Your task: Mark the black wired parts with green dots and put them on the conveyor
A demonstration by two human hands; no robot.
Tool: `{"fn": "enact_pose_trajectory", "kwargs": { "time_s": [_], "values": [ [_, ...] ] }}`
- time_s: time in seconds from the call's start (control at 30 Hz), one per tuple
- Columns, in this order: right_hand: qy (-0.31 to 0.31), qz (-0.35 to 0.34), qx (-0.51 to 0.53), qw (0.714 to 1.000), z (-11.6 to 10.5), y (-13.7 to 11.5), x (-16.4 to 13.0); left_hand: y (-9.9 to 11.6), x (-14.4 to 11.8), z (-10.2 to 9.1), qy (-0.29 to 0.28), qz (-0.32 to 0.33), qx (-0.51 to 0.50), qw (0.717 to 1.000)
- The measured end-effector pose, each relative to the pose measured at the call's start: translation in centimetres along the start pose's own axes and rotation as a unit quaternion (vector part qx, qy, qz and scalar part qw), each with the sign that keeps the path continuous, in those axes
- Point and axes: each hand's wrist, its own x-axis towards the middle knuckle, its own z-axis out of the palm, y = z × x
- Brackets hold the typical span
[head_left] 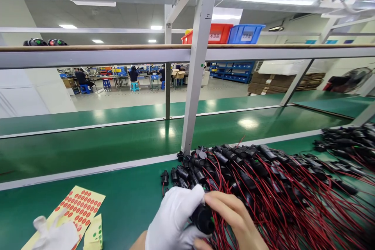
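Your white-gloved left hand [172,218] and bare right hand [231,218] both pinch one black cylindrical plastic connector [202,218]; heap of red-wired black connectors [278,191] at three o'clock on green desk [125,203].

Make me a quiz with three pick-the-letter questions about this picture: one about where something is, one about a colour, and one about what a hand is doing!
1. Where does the sheet of red dot stickers lie?
A. On the green table, at the left
B. On the top shelf
C. Inside the blue bin

2. What colour are the thin wires in the big pile of wired black parts?
A. Yellow
B. Red
C. White

3. What is the left hand, in its white glove, doing?
A. Lying flat on the table
B. Pointing at the ceiling
C. Gripping a black part together with the right hand

Answers:
1. A, the sheet rests on the green table, left of the hands.
2. B, red wires run all through the pile.
3. C, the fingers of both hands close around the black part.
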Motion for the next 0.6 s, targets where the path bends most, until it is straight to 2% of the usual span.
{"fn": "enact_pose_trajectory", "kwargs": {
  "time_s": [0.03, 0.1, 0.2, 0.27, 0.33, 0.37, 0.4, 0.43, 0.47, 0.5, 0.53, 0.6],
  "values": [
    [-0.010, 0.012, 0.019, 1.000, 0.1, 0.1, 0.1, 0.0, 0.0, 0.1, 0.013, 0.017, 0.028, 0.999],
    [-0.012, 0.078, 0.094, 0.992, 0.5, 0.5, 0.2, -0.1, 0.0, 0.5, 0.068, 0.057, 0.088, 0.992],
    [0.013, 0.220, 0.243, 0.945, 1.2, 1.5, 0.0, 0.0, 0.1, 1.0, 0.138, 0.073, 0.190, 0.969],
    [0.019, 0.284, 0.310, 0.907, 1.7, 2.1, -0.2, 0.0, 0.2, 1.2, 0.137, 0.077, 0.244, 0.957],
    [0.009, 0.323, 0.346, 0.881, 2.1, 2.3, -0.2, 0.3, 0.4, 1.0, 0.117, 0.064, 0.246, 0.960],
    [-0.002, 0.337, 0.357, 0.871, 2.2, 2.2, -0.2, 0.4, 0.5, 0.9, 0.105, 0.028, 0.217, 0.970],
    [-0.015, 0.348, 0.367, 0.862, 2.3, 2.1, -0.1, 0.6, 0.7, 0.7, 0.088, -0.035, 0.161, 0.982],
    [-0.022, 0.358, 0.374, 0.855, 2.3, 2.0, 0.1, 0.7, 0.9, 0.5, 0.067, -0.113, 0.077, 0.988],
    [-0.019, 0.366, 0.377, 0.851, 2.3, 1.9, 0.1, 0.8, 1.2, 0.3, 0.046, -0.191, -0.033, 0.980],
    [-0.006, 0.376, 0.373, 0.848, 2.3, 1.9, 0.1, 0.6, 1.5, 0.0, 0.029, -0.257, -0.159, 0.953],
    [0.014, 0.387, 0.364, 0.847, 2.2, 2.0, 0.0, 0.3, 1.9, -0.3, 0.024, -0.309, -0.292, 0.905],
    [0.035, 0.403, 0.339, 0.849, 2.0, 2.6, -0.5, -1.0, 2.8, -1.2, 0.061, -0.363, -0.502, 0.783]
  ]
}}
